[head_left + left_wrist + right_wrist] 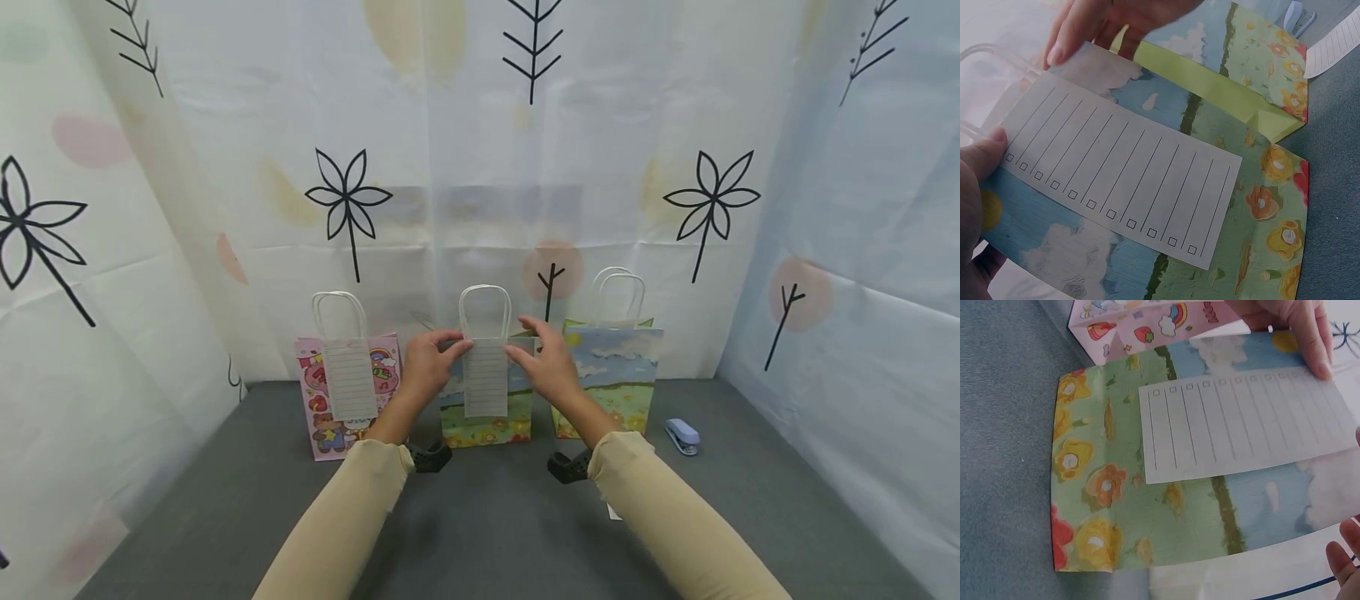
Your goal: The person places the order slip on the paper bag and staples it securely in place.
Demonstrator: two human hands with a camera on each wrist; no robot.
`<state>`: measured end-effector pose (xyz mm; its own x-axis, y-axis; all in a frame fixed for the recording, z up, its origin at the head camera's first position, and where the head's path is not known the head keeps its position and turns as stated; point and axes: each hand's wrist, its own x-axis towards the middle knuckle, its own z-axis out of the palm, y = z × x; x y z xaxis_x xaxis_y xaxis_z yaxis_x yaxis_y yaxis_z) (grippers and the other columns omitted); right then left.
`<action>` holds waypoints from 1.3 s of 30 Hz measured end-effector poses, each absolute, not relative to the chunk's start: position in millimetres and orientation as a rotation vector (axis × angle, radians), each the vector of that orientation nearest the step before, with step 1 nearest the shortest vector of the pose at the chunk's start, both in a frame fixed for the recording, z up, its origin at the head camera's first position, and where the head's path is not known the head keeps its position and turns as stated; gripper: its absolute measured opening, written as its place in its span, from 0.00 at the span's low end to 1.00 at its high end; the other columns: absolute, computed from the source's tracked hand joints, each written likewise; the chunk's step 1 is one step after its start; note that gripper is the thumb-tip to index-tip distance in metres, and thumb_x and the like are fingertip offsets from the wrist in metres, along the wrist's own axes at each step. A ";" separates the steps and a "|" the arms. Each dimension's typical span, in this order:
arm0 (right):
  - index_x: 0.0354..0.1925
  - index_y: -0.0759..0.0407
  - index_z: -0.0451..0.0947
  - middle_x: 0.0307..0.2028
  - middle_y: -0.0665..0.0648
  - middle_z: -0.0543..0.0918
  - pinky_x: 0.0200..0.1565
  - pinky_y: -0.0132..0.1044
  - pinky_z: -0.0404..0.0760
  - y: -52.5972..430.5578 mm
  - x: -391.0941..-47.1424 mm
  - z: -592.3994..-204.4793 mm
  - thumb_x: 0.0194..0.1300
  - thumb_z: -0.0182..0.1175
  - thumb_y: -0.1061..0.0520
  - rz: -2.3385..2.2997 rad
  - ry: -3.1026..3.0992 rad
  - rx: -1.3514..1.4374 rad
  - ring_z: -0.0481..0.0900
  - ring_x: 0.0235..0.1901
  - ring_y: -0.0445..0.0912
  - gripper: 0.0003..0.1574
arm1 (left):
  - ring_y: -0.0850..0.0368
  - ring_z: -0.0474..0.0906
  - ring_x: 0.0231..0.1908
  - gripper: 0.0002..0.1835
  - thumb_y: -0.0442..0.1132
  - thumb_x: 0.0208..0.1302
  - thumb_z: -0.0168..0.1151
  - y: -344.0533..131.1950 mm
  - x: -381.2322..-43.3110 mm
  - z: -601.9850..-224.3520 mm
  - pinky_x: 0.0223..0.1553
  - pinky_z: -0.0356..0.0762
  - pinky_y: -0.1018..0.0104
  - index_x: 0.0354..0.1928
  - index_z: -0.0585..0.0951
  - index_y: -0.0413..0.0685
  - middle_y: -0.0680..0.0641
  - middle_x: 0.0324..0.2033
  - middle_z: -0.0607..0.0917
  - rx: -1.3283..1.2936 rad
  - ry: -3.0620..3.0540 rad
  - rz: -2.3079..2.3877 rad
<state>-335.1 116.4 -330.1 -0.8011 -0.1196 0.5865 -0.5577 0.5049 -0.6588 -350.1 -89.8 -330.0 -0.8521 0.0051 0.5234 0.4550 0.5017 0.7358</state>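
Observation:
A paper bag (454,427) painted with sky and flowers stands in the middle, white handles up. A white lined checklist sheet (486,382) lies against its front, its top end at the bag's rim. My left hand (429,362) pinches the sheet and bag rim at the upper left corner, thumb in front and fingers behind. At the upper right corner, my right hand (551,358) has its thumb at the sheet's edge. In the right wrist view its other fingers (1342,559) spread loosely beside the bag.
On the left stands a pink cartoon bag (318,421) bearing a similar lined sheet (350,382). Another painted bag (622,392) is at the right, and a lilac stapler (682,436) lies beyond it. Patterned cloth (480,150) hangs behind the grey table (487,525).

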 end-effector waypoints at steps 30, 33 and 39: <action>0.55 0.69 0.74 0.50 0.66 0.80 0.41 0.53 0.75 222.9 -273.0 -367.1 0.62 0.66 0.62 0.994 -2.196 0.456 0.76 0.48 0.58 0.24 | 0.52 0.81 0.40 0.11 0.43 0.60 0.70 -94.4 -351.5 -333.6 0.41 0.78 0.54 0.40 0.88 0.44 0.46 0.40 0.87 -0.379 -2.267 -1.329; 0.53 0.68 0.76 0.47 0.65 0.81 0.39 0.50 0.76 235.9 -266.7 -374.1 0.62 0.67 0.62 0.935 -2.219 0.402 0.77 0.45 0.57 0.22 | 0.52 0.81 0.40 0.11 0.42 0.60 0.70 -94.4 -352.8 -334.7 0.41 0.78 0.55 0.40 0.88 0.43 0.46 0.40 0.87 -0.384 -2.257 -1.344; 0.51 0.68 0.77 0.44 0.65 0.82 0.34 0.41 0.77 265.9 -257.5 -387.1 0.62 0.67 0.61 0.858 -2.265 0.277 0.79 0.40 0.57 0.20 | 0.52 0.81 0.40 0.12 0.43 0.61 0.69 -94.4 -353.0 -334.8 0.42 0.78 0.54 0.41 0.87 0.43 0.46 0.40 0.87 -0.381 -2.265 -1.360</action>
<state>-257.5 265.9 -387.1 -0.7395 0.0417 0.6718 -0.4139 0.7589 -0.5028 -353.0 -94.4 -334.8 -0.8523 -0.0028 0.5231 0.4604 0.4706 0.7527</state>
